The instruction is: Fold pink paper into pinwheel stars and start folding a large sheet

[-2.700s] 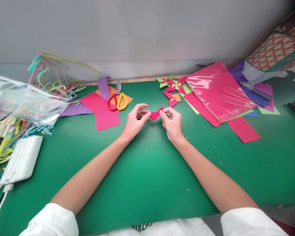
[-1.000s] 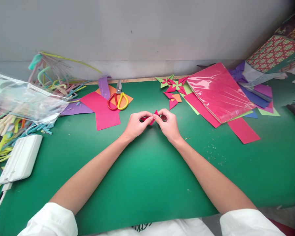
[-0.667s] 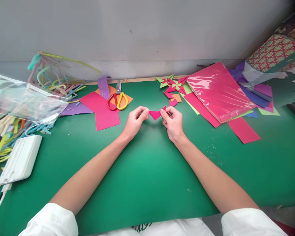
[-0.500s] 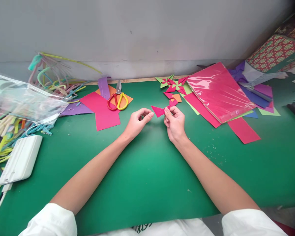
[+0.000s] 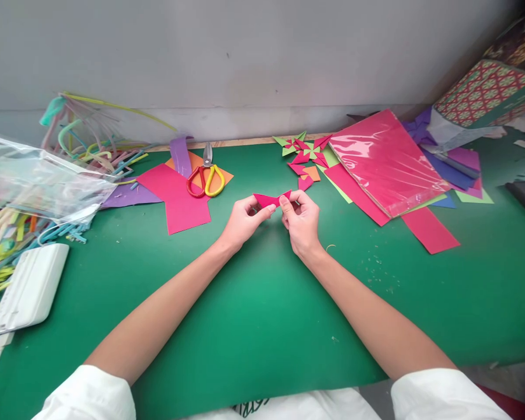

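Observation:
A small folded pink paper piece (image 5: 266, 200) is held up between my two hands over the green table. My left hand (image 5: 244, 220) pinches its left part between thumb and fingers. On the other side, my right hand (image 5: 301, 220) grips the right part, thumb towards me. Just behind my right hand lie folded pink pieces (image 5: 305, 182), a small orange piece (image 5: 312, 174) and pink-and-green folded stars (image 5: 310, 151). Scissors (image 5: 207, 172) with one red and one yellow handle rest on pink and orange paper, left of my hands.
Packaged red paper (image 5: 389, 163) lies at the right over coloured sheets. A pink sheet (image 5: 179, 201) is at the left. Pipe cleaners (image 5: 9, 233), a clear plastic bag (image 5: 44, 178) and a white device (image 5: 30, 286) fill the far left. A grey wall (image 5: 245, 52) stands behind.
My left hand has taken hold of the folded pink piece, which my right hand alone held before. My right hand and the piece have moved slightly left.

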Tool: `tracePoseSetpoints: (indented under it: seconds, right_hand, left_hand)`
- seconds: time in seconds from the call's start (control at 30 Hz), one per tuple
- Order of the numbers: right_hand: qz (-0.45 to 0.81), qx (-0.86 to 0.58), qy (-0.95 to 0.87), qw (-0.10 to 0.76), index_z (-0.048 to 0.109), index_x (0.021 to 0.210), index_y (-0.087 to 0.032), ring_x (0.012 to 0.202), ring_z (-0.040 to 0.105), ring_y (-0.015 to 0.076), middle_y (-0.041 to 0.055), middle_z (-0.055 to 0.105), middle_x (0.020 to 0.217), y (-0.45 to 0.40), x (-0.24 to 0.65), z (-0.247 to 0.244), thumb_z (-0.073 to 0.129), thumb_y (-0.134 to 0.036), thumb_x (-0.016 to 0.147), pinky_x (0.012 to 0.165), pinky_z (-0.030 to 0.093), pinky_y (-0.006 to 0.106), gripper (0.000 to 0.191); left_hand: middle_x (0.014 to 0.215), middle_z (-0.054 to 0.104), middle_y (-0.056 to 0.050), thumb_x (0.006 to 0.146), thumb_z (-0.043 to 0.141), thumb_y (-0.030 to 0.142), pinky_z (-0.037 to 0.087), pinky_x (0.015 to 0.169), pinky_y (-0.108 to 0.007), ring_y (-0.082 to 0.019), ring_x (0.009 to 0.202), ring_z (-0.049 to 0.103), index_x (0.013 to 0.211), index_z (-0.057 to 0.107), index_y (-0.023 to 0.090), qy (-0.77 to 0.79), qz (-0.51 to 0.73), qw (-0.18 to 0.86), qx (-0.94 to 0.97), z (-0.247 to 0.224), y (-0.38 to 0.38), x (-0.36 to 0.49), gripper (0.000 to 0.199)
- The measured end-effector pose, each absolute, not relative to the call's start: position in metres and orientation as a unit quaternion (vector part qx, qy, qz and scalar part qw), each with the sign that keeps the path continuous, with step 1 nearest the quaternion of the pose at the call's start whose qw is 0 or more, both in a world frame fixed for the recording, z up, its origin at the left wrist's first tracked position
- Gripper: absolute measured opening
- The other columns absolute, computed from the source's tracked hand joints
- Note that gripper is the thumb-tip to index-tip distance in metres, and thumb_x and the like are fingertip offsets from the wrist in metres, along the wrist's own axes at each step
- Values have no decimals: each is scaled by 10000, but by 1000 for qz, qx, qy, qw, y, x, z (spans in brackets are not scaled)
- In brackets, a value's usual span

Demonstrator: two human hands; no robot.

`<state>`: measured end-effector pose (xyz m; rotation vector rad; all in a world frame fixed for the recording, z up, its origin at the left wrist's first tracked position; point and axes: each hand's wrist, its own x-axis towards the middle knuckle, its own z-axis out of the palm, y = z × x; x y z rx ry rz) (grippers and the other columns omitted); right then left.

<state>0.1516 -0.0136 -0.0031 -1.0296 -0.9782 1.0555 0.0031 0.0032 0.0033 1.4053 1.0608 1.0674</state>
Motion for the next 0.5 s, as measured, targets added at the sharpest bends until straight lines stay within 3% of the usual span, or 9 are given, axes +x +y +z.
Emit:
tracePoseSetpoints:
  seconds: [0.17, 0.5]
  right_hand:
    - [482, -446, -398, 641, 518, 792, -240, 469, 301, 72, -75, 405, 655, -12, 150, -5, 793, -588, 835, 402, 250, 242, 445]
    - [498, -421, -378, 657, 538, 783, -221, 471, 321, 54, -80, 421, 664, -11, 152, -6, 841, -531, 812, 401, 232, 220, 434]
  left_hand:
    - [804, 724, -38, 838, 793, 534, 505, 623, -288, -162, 685, 610, 941, 752, 170, 450, 441, 504, 592, 1, 3, 3, 381]
    - [851, 730, -50, 860, 764, 531, 489, 659, -277, -166, 728, 607, 964, 752, 148, 453, 413, 490, 619, 5, 4, 1, 397]
